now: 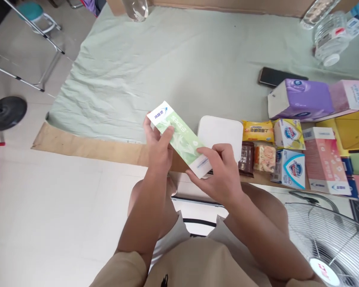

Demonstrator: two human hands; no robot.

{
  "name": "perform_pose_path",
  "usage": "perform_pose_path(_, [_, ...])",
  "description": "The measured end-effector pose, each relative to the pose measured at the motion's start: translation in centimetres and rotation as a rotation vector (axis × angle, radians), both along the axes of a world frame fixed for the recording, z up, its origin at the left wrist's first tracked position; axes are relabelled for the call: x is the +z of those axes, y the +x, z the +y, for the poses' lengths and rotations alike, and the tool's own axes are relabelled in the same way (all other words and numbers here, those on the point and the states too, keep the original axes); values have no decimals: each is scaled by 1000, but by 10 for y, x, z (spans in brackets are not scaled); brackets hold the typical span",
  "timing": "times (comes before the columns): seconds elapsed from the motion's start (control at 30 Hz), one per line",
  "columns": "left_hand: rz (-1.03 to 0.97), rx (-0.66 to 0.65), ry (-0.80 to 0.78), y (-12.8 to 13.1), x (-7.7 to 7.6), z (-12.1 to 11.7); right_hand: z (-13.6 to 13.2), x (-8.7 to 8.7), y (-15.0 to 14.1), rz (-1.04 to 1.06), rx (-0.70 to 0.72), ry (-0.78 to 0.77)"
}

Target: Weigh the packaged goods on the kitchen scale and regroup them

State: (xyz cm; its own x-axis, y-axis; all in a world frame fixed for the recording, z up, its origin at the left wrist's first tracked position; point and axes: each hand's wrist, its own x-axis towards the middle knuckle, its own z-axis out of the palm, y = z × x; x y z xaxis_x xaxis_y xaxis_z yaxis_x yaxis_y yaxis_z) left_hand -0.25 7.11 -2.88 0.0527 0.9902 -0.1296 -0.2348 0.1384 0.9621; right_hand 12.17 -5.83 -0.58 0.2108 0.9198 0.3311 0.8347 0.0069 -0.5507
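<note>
In the head view, the single one available, a person sits at the near edge of a cloth-covered counter (pixel 209 52) with a green-and-white carton (pixel 182 137) held in both hands over that edge. The left hand (pixel 159 142) is closed around the carton's upper end, thumb flat on the printed face, remaining fingers behind it. The right hand (pixel 218 169) is partly closed on the lower end, thumb and index finger at its borders. The carton is tilted, its lower end toward the right; both ends appear shut. A white square unit (pixel 221 133) lies at the near edge, partly covered by the right hand; contact between carton and unit cannot be confirmed. Along the near edge toward the right corner lie a yellow packet (pixel 257 131), a brown packet (pixel 246 159), a blue-and-white box (pixel 290 169) and a pink carton (pixel 327 159); a purple pack (pixel 305 97) lies farther back. Progress, by judgement: pick-up of the green-and-white carton is complete and handling is under way; its release onto a surface is not yet done. How many of the grouped packages have been handled cannot be determined.
</note>
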Motion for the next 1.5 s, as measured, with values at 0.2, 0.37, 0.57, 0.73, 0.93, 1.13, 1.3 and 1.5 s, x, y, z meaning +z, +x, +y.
perform_pose_path(0.2, [0,130,-116,-19,-9,19,12,-14,-25,140,225,51])
perform_pose_path(0.37, [165,-48,-73,-24,-3,37,9,-8,-17,86,232,172])
perform_pose_path(0.57, [422,-215,-43,-34,2,30,3,-2,7,39,109,308])
perform_pose_path(0.73, [548,-388,46,-40,-1,26,-3,-8,27,6,-13,308])
perform_pose_path(0.93, [622,-77,261,-29,20,9,-13,-1,45,39,-89,366])
perform_pose_path(1.13, [342,-228,645,8,37,-55,-40,5,89,52,-315,374])
perform_pose_path(1.3, [356,-787,636,67,23,-108,-80,2,139,15,-563,182])
perform_pose_path(1.5, [162,-958,337,140,19,-167,-112,-4,179,89,-717,-274])
